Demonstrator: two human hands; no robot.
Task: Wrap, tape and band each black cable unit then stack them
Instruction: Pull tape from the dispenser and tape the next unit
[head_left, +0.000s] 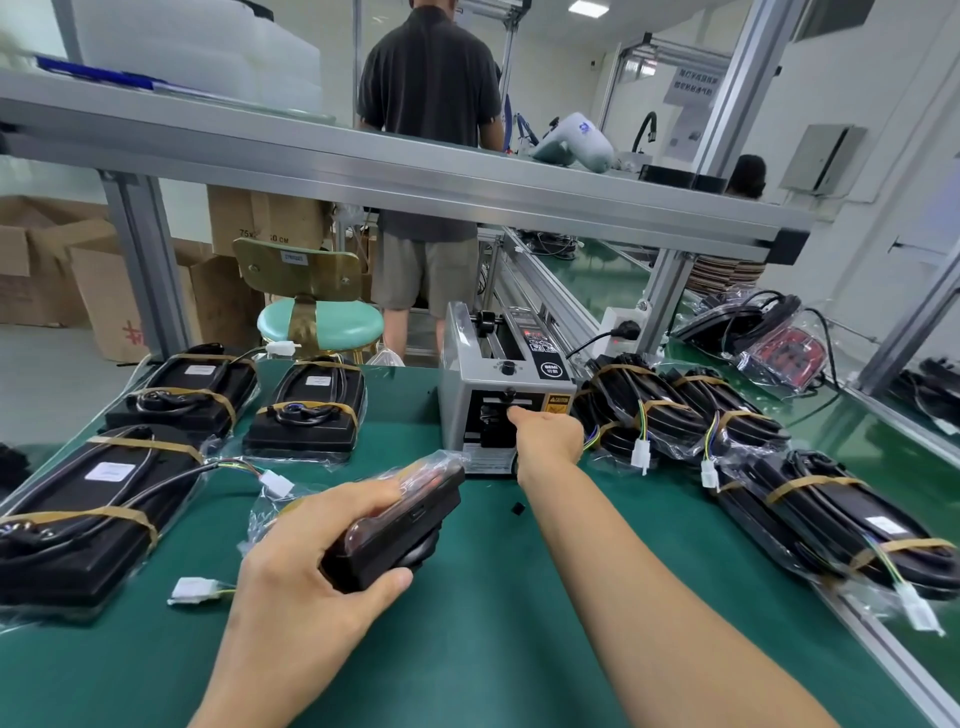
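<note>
Along the left edge of the green surface (467, 649) lie three finished cable units, bagged and banded: a large one (78, 525) nearest, and two smaller ones (182, 389) (306, 410) toward the far left corner. Each carries two tan rubber bands. A loose white connector (195, 591) on its coloured wires lies just beside the large one; it could snag if that unit is lifted for stacking.

Near the middle of the surface the left hand (306, 566) grips one black cable unit (400, 525) in its clear bag, fingers curled over the top and thumb under the near end. The bag is loose at the far end, so it could slip open or the unit could slide out while only one hand holds it.

The right hand (548, 434) reaches to the mouth of the one grey tape dispenser (498, 400) at the far edge; its fingertips are hidden from here, so I cannot tell whether it pinches tape. A caution label sits beside the slot: fingers too close to the cutter is the likely hazard, as is tape sticking to itself on the way back.

Along the right edge lies a heap of banded units (779, 467), at least three, overlapping too much to count exactly. One small black bit (517, 508) lies loose near the right forearm.
</note>
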